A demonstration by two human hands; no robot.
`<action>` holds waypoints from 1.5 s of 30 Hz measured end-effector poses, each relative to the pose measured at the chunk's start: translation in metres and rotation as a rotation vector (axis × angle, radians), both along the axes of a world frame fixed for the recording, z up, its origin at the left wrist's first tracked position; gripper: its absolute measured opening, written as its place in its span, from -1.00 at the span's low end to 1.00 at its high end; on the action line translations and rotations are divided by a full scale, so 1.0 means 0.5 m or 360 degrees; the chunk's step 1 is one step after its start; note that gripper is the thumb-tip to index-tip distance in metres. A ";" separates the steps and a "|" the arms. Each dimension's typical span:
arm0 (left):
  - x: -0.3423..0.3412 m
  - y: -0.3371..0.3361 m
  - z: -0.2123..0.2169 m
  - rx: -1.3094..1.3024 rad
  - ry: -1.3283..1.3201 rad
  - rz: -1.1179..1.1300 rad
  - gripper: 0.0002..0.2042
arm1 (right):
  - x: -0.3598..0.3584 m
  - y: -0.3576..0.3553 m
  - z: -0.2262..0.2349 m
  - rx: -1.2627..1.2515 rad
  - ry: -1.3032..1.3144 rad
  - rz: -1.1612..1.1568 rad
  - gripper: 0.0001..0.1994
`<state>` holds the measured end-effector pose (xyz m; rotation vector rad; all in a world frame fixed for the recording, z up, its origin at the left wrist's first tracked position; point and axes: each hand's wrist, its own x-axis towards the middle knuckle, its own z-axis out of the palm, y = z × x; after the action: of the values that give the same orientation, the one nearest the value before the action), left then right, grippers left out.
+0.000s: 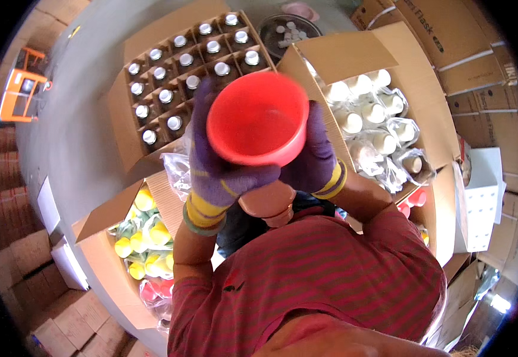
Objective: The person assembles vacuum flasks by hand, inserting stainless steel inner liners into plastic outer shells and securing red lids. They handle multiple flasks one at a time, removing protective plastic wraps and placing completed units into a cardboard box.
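A red round plastic bowl [257,122] is lifted in front of my chest, its opening tipped up toward me and nothing showing inside. Wrapped around its left and lower side is my left hand [223,175], in a purple knitted glove with a yellow cuff. My right hand [313,157], gloved the same, grips the bowl's right side. Beyond the bowl stands a divided carton [129,113] of dark bottles with silver-white caps. Under my hands, a pinkish-brown rounded object [268,202] shows in part; I cannot tell its kind.
An open carton [416,89] of plastic-wrapped, white-topped bottles stands on the right. At left is another carton [104,262] with yellow- and red-topped bottles. A dark round basin [265,30] holds small white pieces. Stacked boxes [479,53] line the right side; an orange trolley [18,95] stands far left.
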<state>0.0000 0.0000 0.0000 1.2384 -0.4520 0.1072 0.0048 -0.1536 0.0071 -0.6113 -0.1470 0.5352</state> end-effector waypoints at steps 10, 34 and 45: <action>0.024 0.043 -0.015 0.0640 -0.0475 0.0582 -0.27 | 0.051 -0.059 -0.064 0.1067 0.0010 0.0287 -0.24; 0.013 0.072 -0.104 0.0987 -0.0120 0.0687 -0.57 | -0.015 -0.103 0.003 0.0018 -0.0840 0.0176 -0.09; 0.075 0.165 -0.072 0.1369 0.0226 0.0042 -0.50 | -0.028 -0.179 -0.112 -0.0275 -0.0166 -0.0260 -0.06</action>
<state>0.0376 0.0827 -0.0359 2.0798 -0.3626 -0.1742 -0.0091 -0.2432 -0.0491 -0.8128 -0.1488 0.3597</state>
